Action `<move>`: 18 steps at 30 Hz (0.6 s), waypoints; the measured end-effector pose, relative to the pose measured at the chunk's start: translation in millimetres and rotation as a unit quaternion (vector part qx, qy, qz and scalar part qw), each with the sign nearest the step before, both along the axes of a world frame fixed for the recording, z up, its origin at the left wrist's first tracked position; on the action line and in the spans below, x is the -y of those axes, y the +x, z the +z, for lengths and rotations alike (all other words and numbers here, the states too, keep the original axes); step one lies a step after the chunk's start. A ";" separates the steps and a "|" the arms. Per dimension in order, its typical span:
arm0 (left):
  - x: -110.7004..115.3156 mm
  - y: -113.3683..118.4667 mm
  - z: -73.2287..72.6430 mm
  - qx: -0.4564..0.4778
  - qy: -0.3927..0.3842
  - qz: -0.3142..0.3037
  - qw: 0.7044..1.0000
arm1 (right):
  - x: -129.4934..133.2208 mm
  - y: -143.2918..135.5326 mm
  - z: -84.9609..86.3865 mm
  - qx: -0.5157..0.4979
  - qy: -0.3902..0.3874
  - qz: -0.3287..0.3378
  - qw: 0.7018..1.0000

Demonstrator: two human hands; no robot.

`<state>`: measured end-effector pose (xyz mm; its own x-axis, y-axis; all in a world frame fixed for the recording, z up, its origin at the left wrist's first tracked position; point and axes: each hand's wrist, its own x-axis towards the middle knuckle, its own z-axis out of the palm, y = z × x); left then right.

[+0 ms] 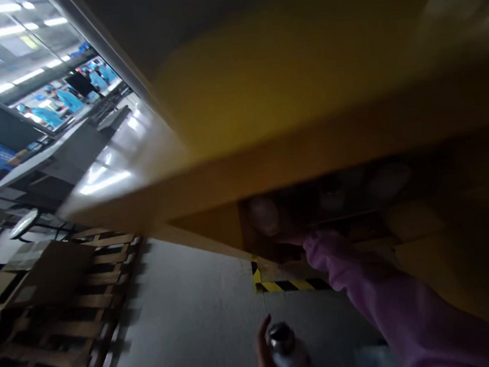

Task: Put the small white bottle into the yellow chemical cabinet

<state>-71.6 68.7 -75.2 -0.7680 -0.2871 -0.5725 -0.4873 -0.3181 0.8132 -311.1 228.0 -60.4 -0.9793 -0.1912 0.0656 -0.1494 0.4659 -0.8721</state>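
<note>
A big yellow-brown cardboard box (303, 82), blurred by motion, fills the upper right of the view, tilted and close to the camera. My right hand (283, 232) comes up from the lower right in a pink sleeve. It grips the box at a dark opening on its underside, and its fingers are mostly hidden in shadow. My left hand (263, 361) is at the bottom edge, wrapped around a small silvery metal bottle (285, 347) with a dark cap, held upright below the box.
Wooden pallets (67, 333) with flattened cartons (38, 272) lie at the lower left. Yellow-black hazard tape (287, 285) marks the grey floor (189, 319) under the box. Workbenches and people in blue coats (56, 102) are far off at the upper left.
</note>
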 end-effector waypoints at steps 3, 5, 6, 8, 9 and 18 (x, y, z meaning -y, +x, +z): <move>-17.1 -51.3 -22.4 -0.145 0.052 -0.192 0.969 | 0.1 -16.1 -14.7 -0.045 -0.056 0.068 0.995; -23.6 -81.1 -34.7 -0.250 0.019 -0.248 0.936 | -0.8 -21.0 -20.0 -0.070 -0.102 0.092 0.988; -24.9 -93.3 -40.3 -0.298 -0.005 -0.266 0.917 | -1.5 -21.4 -20.8 -0.078 -0.133 0.096 0.983; -25.6 -112.1 -50.0 -0.408 -0.045 -0.260 0.874 | -3.1 -17.2 -19.4 -0.094 -0.189 0.092 0.973; -26.0 -119.1 -53.5 -0.457 -0.052 -0.255 0.851 | -4.1 -12.1 -18.2 -0.101 -0.211 0.086 0.968; -34.7 -132.8 -29.2 -0.581 -0.031 -0.250 0.774 | -17.9 60.4 -30.1 -0.077 -0.320 -0.107 0.938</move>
